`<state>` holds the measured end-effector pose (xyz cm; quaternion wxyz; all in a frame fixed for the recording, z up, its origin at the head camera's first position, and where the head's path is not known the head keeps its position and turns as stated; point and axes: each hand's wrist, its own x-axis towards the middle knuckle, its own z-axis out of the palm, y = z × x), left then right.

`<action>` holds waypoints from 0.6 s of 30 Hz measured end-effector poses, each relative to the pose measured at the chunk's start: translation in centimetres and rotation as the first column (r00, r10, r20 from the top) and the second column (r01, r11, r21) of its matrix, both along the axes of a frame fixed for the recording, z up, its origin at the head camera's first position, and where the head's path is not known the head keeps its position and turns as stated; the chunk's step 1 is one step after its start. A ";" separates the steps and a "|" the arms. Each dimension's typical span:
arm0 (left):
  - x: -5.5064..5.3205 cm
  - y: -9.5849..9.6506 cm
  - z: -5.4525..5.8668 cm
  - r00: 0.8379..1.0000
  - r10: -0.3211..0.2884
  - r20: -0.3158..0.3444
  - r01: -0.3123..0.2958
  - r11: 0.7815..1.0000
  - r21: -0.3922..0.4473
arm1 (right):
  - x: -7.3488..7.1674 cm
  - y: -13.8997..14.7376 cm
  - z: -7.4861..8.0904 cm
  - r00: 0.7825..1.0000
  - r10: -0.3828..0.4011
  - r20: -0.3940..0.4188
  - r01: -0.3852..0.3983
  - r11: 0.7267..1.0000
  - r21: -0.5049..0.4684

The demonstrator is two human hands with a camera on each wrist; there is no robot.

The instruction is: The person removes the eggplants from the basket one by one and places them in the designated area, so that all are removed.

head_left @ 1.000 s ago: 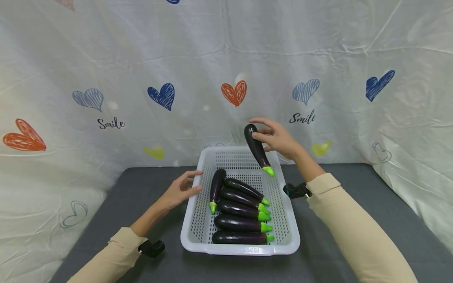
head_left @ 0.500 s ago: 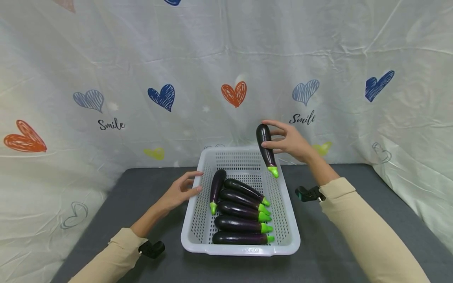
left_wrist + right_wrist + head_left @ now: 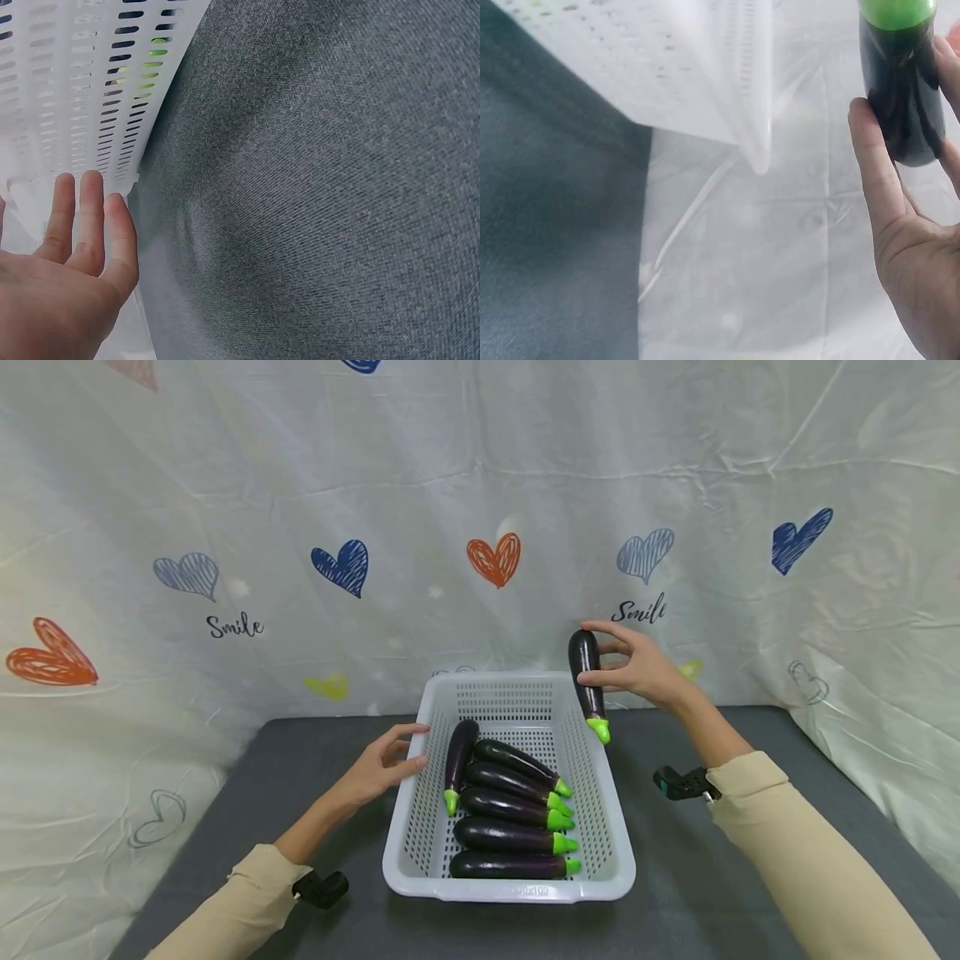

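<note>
My right hand (image 3: 647, 670) grips a dark purple eggplant (image 3: 583, 653) between fingers and thumb, above the far right corner of a white plastic basket (image 3: 450, 887). The eggplant hangs nearly upright, its bright green stem end (image 3: 896, 10) pointing down. At the basket's left rim rests my left hand (image 3: 375, 768); the left wrist view shows its straight, spread fingers (image 3: 91, 217) along the slotted wall. Inside the basket, one eggplant (image 3: 459, 758) lies lengthwise by the left wall. Several others (image 3: 510, 835) lie crosswise in a row, stems to the right.
The basket stands on a dark grey cloth-covered table (image 3: 315, 777). Behind it hangs a white curtain (image 3: 420, 468) printed with hearts and the word Smile. Each wrist carries a black camera band (image 3: 321, 889).
My right hand has carried the eggplant rightward and slightly down, from over the basket's inside to past its right rim. The left hand and the other eggplants have stayed put.
</note>
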<state>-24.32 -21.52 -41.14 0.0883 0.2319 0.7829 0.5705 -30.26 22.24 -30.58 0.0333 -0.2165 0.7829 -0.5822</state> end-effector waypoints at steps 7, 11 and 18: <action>0.0 -0.1 0.0 1.000 -0.012 0.012 0.012 1.000 0.027 | 0.5 1.6 -0.7 1.000 -0.004 0.027 0.005 1.000 -0.023; 0.0 -0.1 -0.1 1.000 -0.005 0.009 0.005 1.000 0.029 | 0.7 2.5 -1.0 1.000 -0.008 0.017 0.008 0.999 -0.036; 0.1 -0.1 0.0 1.000 0.009 0.008 -0.009 1.000 0.012 | 1.1 4.4 -1.5 0.999 -0.037 0.025 0.039 0.997 -0.068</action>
